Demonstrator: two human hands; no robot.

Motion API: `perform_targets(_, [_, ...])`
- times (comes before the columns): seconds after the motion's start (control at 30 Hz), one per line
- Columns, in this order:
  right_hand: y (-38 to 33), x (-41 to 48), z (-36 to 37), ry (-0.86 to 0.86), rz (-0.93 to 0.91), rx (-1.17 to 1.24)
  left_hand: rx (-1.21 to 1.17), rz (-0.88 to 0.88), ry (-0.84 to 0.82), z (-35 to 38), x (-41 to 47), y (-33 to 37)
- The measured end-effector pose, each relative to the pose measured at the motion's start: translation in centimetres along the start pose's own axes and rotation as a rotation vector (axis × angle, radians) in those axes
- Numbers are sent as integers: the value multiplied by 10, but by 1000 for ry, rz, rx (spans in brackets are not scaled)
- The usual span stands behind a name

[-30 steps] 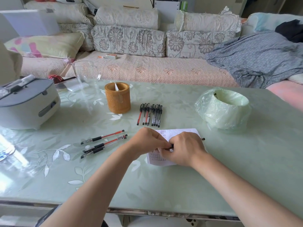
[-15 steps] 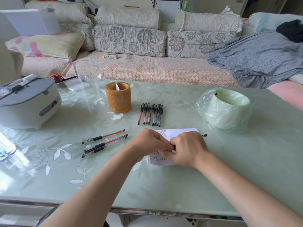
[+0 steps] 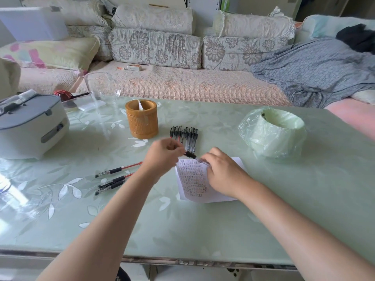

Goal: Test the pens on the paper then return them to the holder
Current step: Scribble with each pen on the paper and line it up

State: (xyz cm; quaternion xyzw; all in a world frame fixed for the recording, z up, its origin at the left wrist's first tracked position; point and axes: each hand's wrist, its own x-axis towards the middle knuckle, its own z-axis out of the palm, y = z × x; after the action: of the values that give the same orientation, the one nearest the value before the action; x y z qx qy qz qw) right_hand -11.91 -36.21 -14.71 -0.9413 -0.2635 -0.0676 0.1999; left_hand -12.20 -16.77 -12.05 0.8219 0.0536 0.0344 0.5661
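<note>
Your left hand (image 3: 162,155) pinched a pen (image 3: 189,154) above the paper (image 3: 192,179); your right hand (image 3: 221,171) closed on its other end. Rows of marks covered the paper, unreadable. The holder (image 3: 141,119) stood just beyond.

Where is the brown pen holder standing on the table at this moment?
In the head view the pen holder stands upright left of centre on the far part of the table, just left of the row of pens and right of the grey appliance.
</note>
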Motion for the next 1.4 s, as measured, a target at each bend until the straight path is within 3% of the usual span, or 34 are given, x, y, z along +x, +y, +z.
perform_targets(0.17, [3,10,-5,-45,88,19,165,98,125,-15,13,-16])
perform_targets(0.4, [3,36,-6,42,382,16,676,118,135,-48,15,-43])
perform_targets(0.57, [2,56,1,69,592,113,922,78,42,-74,9,-58])
perform_targets(1.07, [-59,124,45,151,497,230,923,108,32,-95,14,-71])
perform_targets(1.27, [-35,125,37,315,658,152,957,132,52,-95,15,-72])
perform_targets(1.4, [-16,120,41,301,675,110,962,152,56,-93,15,-74])
